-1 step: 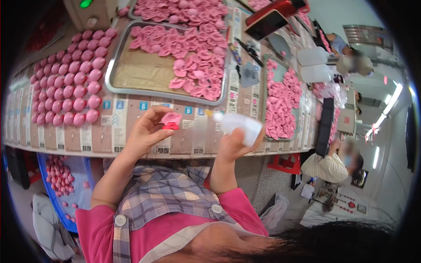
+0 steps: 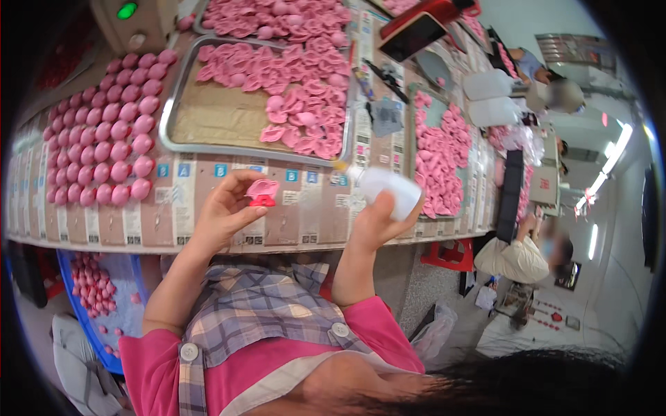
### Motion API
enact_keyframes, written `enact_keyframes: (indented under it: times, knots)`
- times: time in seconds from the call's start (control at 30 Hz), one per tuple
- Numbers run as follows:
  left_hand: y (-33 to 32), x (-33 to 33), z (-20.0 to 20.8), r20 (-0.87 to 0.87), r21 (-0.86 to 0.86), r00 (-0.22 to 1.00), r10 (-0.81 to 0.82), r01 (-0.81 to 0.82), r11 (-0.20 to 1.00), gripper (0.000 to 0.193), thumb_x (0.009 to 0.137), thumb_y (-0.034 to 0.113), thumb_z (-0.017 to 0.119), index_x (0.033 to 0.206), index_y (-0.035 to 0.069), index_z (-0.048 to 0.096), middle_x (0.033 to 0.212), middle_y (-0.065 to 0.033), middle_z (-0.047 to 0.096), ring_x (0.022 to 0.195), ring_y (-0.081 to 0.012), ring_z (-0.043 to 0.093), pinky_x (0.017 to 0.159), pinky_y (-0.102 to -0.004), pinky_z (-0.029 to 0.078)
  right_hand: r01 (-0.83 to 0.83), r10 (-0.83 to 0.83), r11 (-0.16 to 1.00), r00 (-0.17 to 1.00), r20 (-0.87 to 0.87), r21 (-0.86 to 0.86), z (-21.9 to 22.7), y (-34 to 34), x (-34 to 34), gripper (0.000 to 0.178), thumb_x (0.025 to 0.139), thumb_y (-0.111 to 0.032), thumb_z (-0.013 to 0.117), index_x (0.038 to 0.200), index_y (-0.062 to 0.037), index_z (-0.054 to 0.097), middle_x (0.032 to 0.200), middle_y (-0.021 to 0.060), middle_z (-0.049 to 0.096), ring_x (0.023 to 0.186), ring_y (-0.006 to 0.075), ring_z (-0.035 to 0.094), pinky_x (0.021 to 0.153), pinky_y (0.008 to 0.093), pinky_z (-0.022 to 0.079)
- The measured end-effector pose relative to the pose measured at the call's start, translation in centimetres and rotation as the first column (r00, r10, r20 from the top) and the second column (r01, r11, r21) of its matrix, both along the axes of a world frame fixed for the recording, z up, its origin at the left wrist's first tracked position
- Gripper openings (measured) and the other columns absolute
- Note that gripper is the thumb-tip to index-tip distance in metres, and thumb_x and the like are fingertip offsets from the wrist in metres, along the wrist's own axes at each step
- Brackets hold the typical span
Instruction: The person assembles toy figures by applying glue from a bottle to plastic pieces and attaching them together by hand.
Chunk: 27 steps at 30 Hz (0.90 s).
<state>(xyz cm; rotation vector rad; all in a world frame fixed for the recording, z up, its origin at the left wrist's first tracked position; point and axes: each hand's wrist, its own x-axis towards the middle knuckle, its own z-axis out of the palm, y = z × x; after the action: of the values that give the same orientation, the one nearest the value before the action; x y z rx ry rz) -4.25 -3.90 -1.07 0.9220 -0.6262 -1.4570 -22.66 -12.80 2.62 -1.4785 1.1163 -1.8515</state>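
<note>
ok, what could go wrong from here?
The white squeeze bottle in the right hand is tilted; it might drip onto the table. The left hand only pinches the pink-and-red piece, which could slip. The pink balls stand close together in rows; a bump might scatter them.

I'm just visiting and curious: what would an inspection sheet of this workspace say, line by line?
Surface: worktable with a striped, printed covering.
Things in use: pink piece with a red base; white bottle with a blurred yellowish tip; rows of round pink pieces; metal tray holding petal-like pieces.
Clutter: phone-like device; white jugs.
Hands: left hand pinches the pink piece; right hand grips the white bottle.
Cables: nothing seen.
Surroundings: blue bin; red stool; co-worker in a pale top.
</note>
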Motion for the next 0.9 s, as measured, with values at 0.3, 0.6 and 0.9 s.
enact_keyframes:
  times: [0.3, 0.6, 0.9]
  knots:
    - [-0.3, 0.4, -1.2, 0.033, -0.034, 0.999, 0.028, -0.027, 0.999, 0.044, 0.069, -0.001, 0.062, 0.109, 0.002, 0.043, 0.105, -0.005, 0.049, 0.099, -0.0129, 0.047, 0.086, -0.026, 0.038, 0.227, -0.032, 0.929, 0.837, -0.547, 0.293, -5.9, -10.3, -8.0, 0.027, 0.076, -0.019, 0.061, 0.094, 0.0011, 0.057, 0.08, 0.0067, 0.058, 0.073, 0.0121, 0.053, 0.067, 0.0248, 0.042]
    - [-0.8, 0.7, -0.3, 0.055, -0.046, 0.996, 0.065, -0.063, 0.997, 0.043, 0.069, 0.002, 0.062, 0.109, 0.0, 0.043, 0.1, -0.0061, 0.052, 0.091, -0.0124, 0.051, 0.081, -0.025, 0.041, 0.29, -0.377, 0.918, 0.433, -0.819, -0.269, -5.3, -11.1, -7.9, 0.025, 0.076, -0.018, 0.054, 0.095, -0.0022, 0.057, 0.08, 0.0126, 0.054, 0.079, 0.0288, 0.05, 0.072, 0.037, 0.038]
    - [-0.3, 0.6, 0.4, 0.066, -0.035, 0.994, 0.092, -0.09, 0.995, 0.043, 0.069, 0.001, 0.062, 0.107, 0.001, 0.044, 0.099, -0.0059, 0.052, 0.09, -0.0123, 0.051, 0.08, -0.0247, 0.042, 0.44, -0.168, 0.891, 0.08, -0.983, -0.117, -3.2, -20.8, -10.3, 0.018, 0.068, -0.024, 0.062, 0.075, -0.008, 0.064, 0.074, 0.0097, 0.058, 0.076, 0.027, 0.054, 0.068, 0.039, 0.042]
